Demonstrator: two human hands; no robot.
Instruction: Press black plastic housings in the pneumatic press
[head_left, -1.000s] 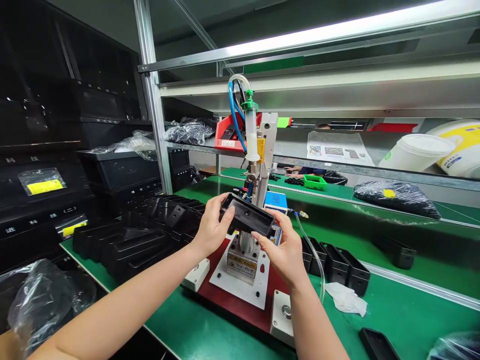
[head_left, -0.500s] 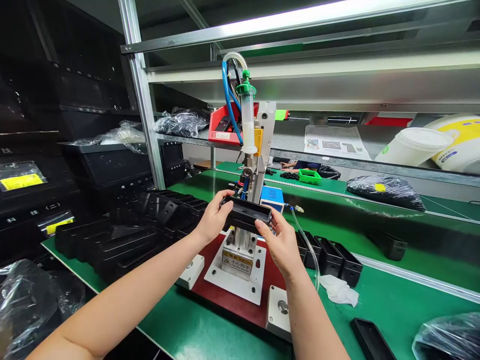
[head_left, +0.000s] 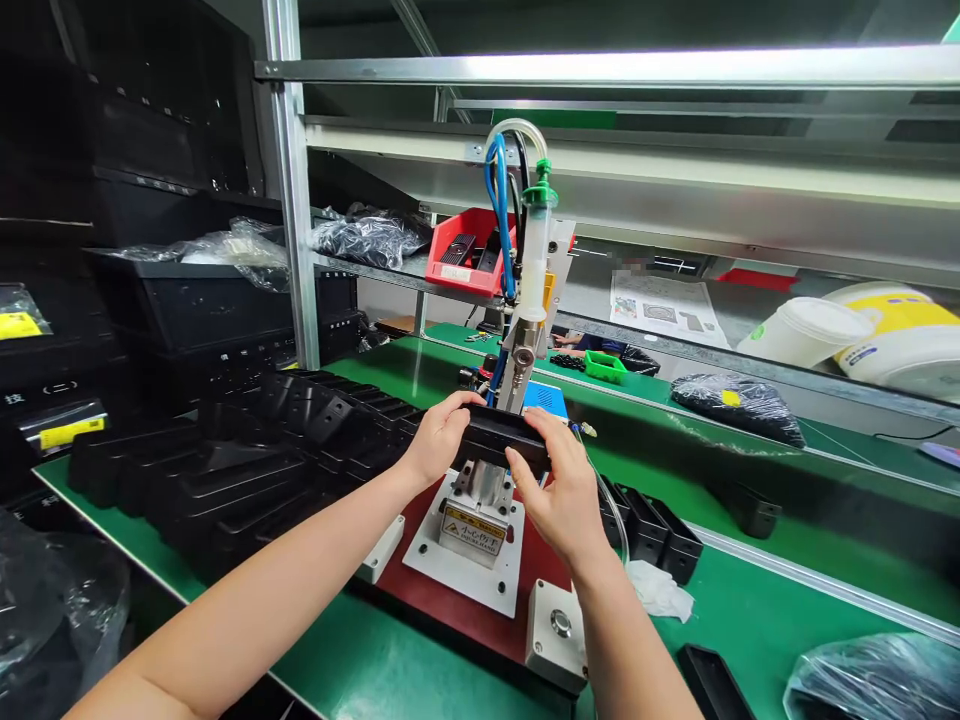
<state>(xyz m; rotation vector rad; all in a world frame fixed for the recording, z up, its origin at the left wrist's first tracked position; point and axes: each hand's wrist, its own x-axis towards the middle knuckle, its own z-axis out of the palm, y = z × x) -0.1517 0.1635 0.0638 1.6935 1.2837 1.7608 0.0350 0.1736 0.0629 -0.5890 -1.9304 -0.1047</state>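
Between both hands is a black rectangular plastic housing, held lengthwise just above the metal fixture block of a bench machine. My left hand grips its left end, fingers on the far side. My right hand grips the right end, with the thumb on the near side and fingers over the top. Behind and above the housing stands the machine's clear syringe with a green cap. The fixture sits on a white plate on a dark red base.
Many black housings are heaped on the left; several stand at the right. A button box is near my right forearm. White tissue, a black tray-like part and a plastic bag lie at right. Shelf holds a red bin.
The housing has tilted so its open inside shows less, and it sits a little lower toward the fixture. My right fingers have come over its top. The camera view has shifted slightly.
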